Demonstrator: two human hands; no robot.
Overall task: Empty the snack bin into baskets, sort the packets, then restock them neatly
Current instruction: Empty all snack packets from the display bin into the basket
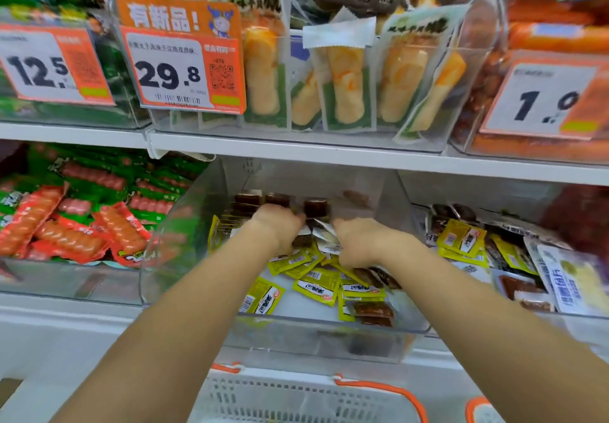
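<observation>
A clear plastic snack bin [184,257] sits on the lower shelf and holds several small yellow packets [318,285] and dark brown ones [315,207]. Both my arms reach deep into it. My left hand [278,224] has its fingers curled down into the packets at the back of the pile. My right hand [357,241] is curled over packets just to the right, gripping white-edged ones between the two hands. The fingertips of both hands are hidden among the packets. A white basket [296,399] with orange handles stands below the shelf.
Left of the bin lies a bin of red and green sausage packs [75,221]. To the right is a bin of mixed yellow and white packets [494,251]. The upper shelf carries tall snack pouches [346,89] behind price tags [171,69]. A second basket's handle [478,406] shows at bottom right.
</observation>
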